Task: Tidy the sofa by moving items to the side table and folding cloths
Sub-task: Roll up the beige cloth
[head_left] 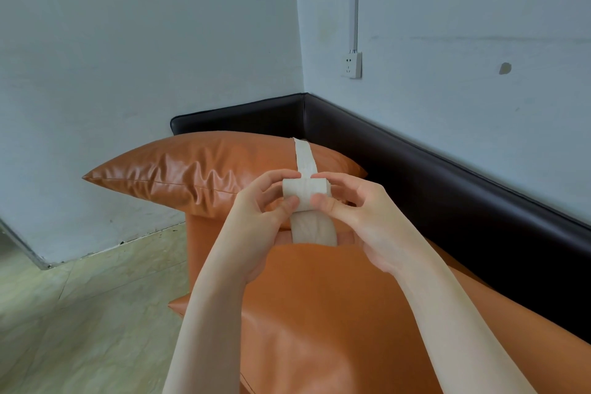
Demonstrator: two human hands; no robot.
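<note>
A long narrow cream cloth strip point(306, 160) runs from the top of an orange leather cushion point(179, 169) down towards me. Part of it is wound into a small roll point(306, 190) held above the orange sofa seat point(319, 313). My left hand point(256, 217) pinches the roll's left end between thumb and fingers. On the roll's right end, my right hand point(361, 217) pinches the same way. A loose loop of the strip point(313, 230) hangs below the roll.
The sofa has a black leather back and arm point(415, 163) set into the corner of pale blue walls. A wall socket point(352, 64) sits above the back. Pale tiled floor point(80, 313) lies to the left of the sofa.
</note>
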